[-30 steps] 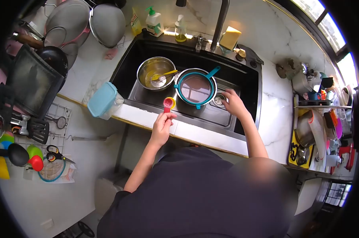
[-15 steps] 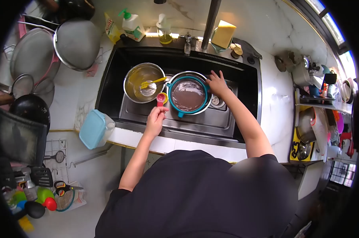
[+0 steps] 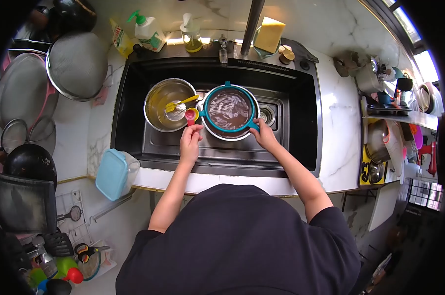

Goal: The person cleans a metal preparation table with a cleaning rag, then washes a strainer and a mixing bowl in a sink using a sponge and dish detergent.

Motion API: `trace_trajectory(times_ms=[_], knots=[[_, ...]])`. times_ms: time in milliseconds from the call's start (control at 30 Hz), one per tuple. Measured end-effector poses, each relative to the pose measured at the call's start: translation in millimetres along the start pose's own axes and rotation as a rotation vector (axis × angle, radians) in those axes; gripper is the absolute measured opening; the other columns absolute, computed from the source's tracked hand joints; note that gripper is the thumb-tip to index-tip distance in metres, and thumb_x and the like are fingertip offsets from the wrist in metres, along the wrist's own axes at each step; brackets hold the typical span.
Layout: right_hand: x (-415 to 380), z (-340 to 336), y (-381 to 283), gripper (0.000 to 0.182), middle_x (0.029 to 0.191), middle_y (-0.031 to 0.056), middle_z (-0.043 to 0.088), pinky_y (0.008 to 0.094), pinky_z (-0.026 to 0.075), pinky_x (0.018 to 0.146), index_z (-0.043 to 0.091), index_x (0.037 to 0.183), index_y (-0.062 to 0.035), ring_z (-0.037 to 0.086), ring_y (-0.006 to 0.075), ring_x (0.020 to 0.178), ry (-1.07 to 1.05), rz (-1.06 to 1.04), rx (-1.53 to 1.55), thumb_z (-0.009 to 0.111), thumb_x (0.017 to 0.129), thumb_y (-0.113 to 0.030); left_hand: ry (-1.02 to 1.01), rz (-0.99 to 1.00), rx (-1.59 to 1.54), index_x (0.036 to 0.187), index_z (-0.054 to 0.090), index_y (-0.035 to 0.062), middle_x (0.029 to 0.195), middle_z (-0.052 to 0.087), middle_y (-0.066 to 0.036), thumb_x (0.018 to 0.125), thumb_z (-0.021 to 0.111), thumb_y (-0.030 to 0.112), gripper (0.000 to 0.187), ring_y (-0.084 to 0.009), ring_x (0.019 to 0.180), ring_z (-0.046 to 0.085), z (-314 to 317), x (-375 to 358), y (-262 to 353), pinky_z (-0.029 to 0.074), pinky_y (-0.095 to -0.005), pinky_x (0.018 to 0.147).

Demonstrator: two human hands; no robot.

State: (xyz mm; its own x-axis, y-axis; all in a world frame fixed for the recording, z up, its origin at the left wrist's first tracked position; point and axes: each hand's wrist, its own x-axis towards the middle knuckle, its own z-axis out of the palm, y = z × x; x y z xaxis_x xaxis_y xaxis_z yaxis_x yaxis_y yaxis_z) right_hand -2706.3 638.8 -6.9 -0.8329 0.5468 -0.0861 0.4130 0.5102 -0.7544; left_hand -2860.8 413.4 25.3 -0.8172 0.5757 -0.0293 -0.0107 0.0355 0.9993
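My left hand (image 3: 190, 142) pinches a pink measuring spoon (image 3: 191, 117), with a yellow one behind its tip. My right hand (image 3: 264, 134) is closed on the handle of a teal-rimmed strainer (image 3: 255, 104). The strainer sits over a pale-rimmed bowl (image 3: 230, 139) in the sink, and brown liquid (image 3: 227, 109) shows inside its ring. Left of it stands a metal bowl (image 3: 154, 115), in which rests a yellow-handled utensil (image 3: 183, 102) whose head I cannot make out clearly.
The dark sink (image 3: 129, 103) surrounds both bowls, with a drain (image 3: 266, 115) at right. A faucet (image 3: 223, 51), soap bottles (image 3: 149, 33) and a yellow sponge (image 3: 270, 34) line the back. A blue-lidded container (image 3: 111, 174) stands at the left front edge.
My right hand has come down from the strainer's upper right side and closed on its handle. The strainer has turned, its handle now at lower right. My left hand still holds the spoon.
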Motion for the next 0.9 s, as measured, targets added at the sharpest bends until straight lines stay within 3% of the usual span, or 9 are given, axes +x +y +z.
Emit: trace_trajectory(times_ms=[300,400,567,900], knots=[[-2,-4,-6,0.032,0.089,0.0231,0.055,0.0411,0.042,0.072,0.045,0.097,-0.0010,0.053,0.0396,0.086,0.038,-0.055,-0.025,0.061,0.074,-0.016,0.004,-0.017,0.000,0.093,0.055,-0.0007,0.087,0.050,-0.005,0.082,0.040,0.002,0.019,-0.0085,0.066,0.049,1,2,-4,0.042,-0.0212,0.062],[-10,4,-9,0.032,0.090,0.0226,0.055,0.0403,0.043,0.072,0.045,0.097,-0.0013,0.053,0.0392,0.087,-0.050,-0.071,0.012,0.061,0.075,-0.016,0.014,-0.023,-0.018,0.092,0.055,-0.0009,0.086,0.051,-0.005,0.081,0.040,0.003,0.018,-0.0084,0.065,0.049,0,3,-4,0.042,-0.0212,0.062],[-10,-2,-9,0.033,0.090,0.0235,0.055,0.0418,0.042,0.072,0.042,0.101,-0.0030,0.052,0.0410,0.086,-0.037,0.067,0.009,0.059,0.077,-0.018,0.005,-0.003,0.021,0.095,0.054,0.0000,0.080,0.051,-0.001,0.084,0.041,0.003,0.017,-0.0055,0.065,0.047,0,2,-4,0.040,-0.0191,0.061],[-10,2,-1,0.032,0.088,0.0227,0.056,0.0410,0.042,0.070,0.042,0.100,-0.0035,0.053,0.0405,0.085,-0.035,-0.006,0.020,0.059,0.077,-0.017,0.040,0.006,0.022,0.091,0.055,-0.0008,0.083,0.051,-0.005,0.081,0.041,0.002,0.018,-0.0082,0.064,0.049,0,3,-8,0.043,-0.0207,0.060]])
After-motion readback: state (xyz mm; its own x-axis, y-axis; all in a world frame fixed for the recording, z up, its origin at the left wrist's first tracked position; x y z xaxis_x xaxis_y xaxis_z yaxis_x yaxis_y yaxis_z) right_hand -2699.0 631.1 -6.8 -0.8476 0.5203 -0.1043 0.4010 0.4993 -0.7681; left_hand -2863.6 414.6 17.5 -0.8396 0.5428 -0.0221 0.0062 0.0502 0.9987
